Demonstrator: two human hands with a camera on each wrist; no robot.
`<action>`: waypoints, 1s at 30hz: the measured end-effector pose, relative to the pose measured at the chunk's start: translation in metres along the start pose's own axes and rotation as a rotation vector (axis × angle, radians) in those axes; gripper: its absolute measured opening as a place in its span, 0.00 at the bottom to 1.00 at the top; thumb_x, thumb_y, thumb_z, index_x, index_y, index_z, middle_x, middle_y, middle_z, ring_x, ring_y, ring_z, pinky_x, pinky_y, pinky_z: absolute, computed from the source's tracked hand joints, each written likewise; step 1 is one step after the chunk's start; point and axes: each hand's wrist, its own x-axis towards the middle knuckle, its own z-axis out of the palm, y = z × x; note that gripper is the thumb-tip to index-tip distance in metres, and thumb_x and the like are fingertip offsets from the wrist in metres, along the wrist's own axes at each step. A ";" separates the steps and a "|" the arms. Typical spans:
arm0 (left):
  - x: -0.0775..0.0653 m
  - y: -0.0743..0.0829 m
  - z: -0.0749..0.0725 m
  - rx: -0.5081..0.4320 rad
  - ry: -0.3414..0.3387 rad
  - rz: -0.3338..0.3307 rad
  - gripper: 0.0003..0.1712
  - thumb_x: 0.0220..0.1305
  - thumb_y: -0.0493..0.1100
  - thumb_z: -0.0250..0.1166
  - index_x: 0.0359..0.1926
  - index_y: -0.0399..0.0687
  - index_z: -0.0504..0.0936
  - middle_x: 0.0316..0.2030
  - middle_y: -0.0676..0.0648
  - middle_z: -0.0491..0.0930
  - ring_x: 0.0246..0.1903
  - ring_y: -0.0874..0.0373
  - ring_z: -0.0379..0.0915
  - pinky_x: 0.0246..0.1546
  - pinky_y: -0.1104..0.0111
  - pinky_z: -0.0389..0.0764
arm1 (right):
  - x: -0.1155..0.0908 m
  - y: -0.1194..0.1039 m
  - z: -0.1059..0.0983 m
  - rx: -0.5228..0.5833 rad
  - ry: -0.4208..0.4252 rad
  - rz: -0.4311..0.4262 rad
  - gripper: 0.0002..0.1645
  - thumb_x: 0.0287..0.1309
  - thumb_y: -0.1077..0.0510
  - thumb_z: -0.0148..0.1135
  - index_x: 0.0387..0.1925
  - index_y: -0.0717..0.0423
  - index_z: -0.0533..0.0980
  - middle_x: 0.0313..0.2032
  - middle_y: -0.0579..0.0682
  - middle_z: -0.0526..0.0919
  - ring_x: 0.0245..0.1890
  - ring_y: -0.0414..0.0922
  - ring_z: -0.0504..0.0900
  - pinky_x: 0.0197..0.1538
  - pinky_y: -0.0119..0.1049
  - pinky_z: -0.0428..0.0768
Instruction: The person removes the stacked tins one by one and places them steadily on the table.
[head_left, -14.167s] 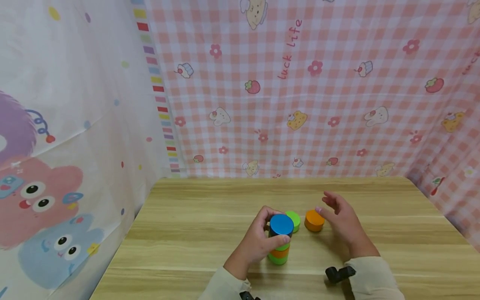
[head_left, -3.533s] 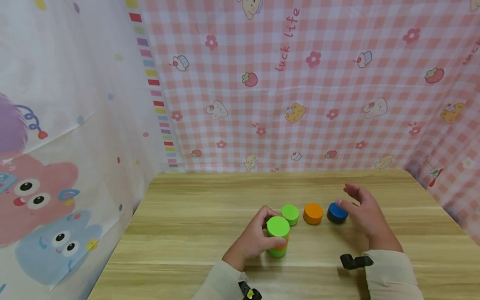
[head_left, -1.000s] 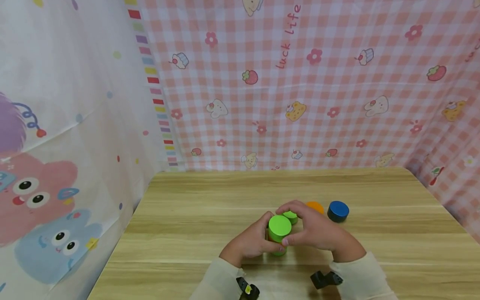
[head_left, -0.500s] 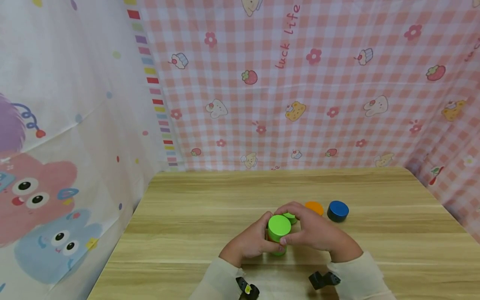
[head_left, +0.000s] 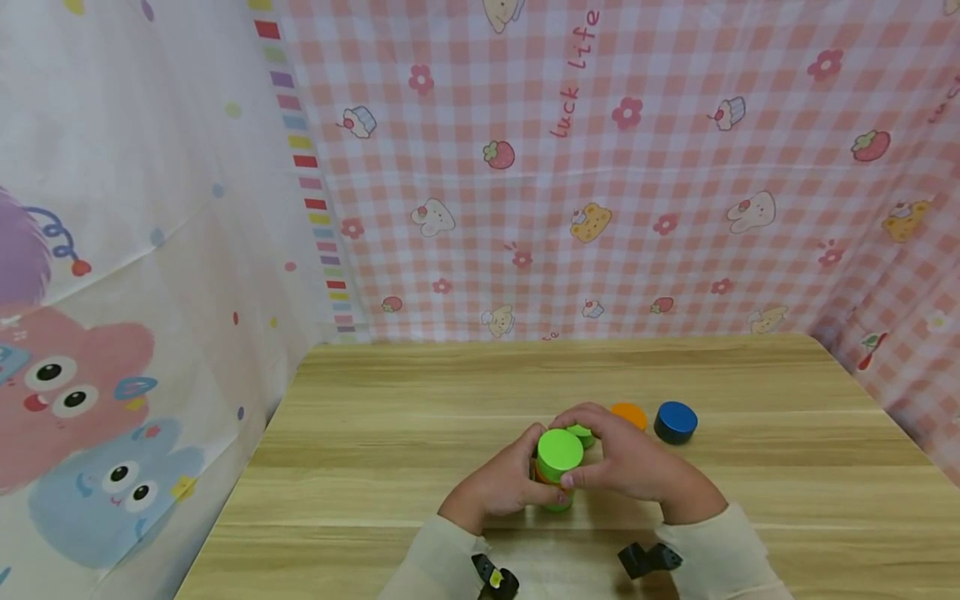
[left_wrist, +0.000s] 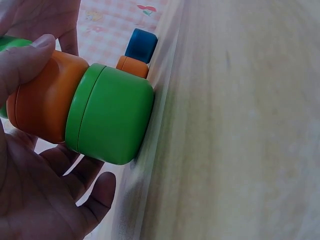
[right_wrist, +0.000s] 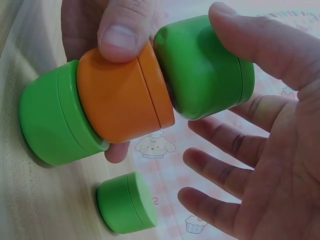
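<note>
Small round lidded jars stand in a stack in front of me. At the bottom is a green jar (left_wrist: 115, 117), resting on the table, with an orange jar (right_wrist: 120, 95) on it. My left hand (head_left: 498, 483) grips the orange jar, its thumb across the side. Uppermost is another green jar (right_wrist: 205, 67), which my right hand (head_left: 630, 458) pinches between thumb and fingers. In the right wrist view this top jar tilts against the orange one, a narrow wedge opening along one side. The right hand partly covers a loose green jar (right_wrist: 127, 202) behind the stack in the head view.
A loose orange jar (head_left: 630, 414) and a blue jar (head_left: 677, 423) stand in a row to the right of the loose green one. The wooden table (head_left: 390, 400) meets a pink checked cloth (head_left: 480, 192) at the back. A printed white cloth (head_left: 187, 292) hangs at left.
The blue jar, formerly atop the stack, now stands at the row's right end. My right hand has since moved from it to the top green jar. Over the last second the hands barely move.
</note>
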 end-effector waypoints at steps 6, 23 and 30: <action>0.000 0.000 0.000 0.015 -0.008 0.006 0.31 0.59 0.38 0.78 0.57 0.56 0.69 0.54 0.59 0.80 0.54 0.64 0.75 0.63 0.66 0.72 | -0.001 0.001 -0.003 -0.011 0.015 -0.012 0.33 0.56 0.48 0.81 0.61 0.45 0.77 0.62 0.50 0.78 0.62 0.54 0.77 0.64 0.62 0.74; 0.000 -0.003 -0.001 0.001 -0.032 0.017 0.29 0.62 0.37 0.76 0.56 0.52 0.68 0.53 0.55 0.78 0.49 0.63 0.78 0.56 0.72 0.77 | -0.005 0.002 -0.011 0.023 0.054 0.008 0.30 0.58 0.53 0.80 0.60 0.49 0.77 0.63 0.53 0.77 0.69 0.62 0.72 0.69 0.75 0.62; 0.000 -0.002 -0.001 -0.012 -0.036 0.010 0.29 0.62 0.37 0.76 0.57 0.51 0.68 0.53 0.54 0.78 0.49 0.63 0.78 0.56 0.72 0.77 | -0.005 0.001 -0.013 0.033 0.053 0.027 0.29 0.59 0.54 0.79 0.60 0.51 0.77 0.64 0.56 0.76 0.71 0.65 0.70 0.68 0.77 0.62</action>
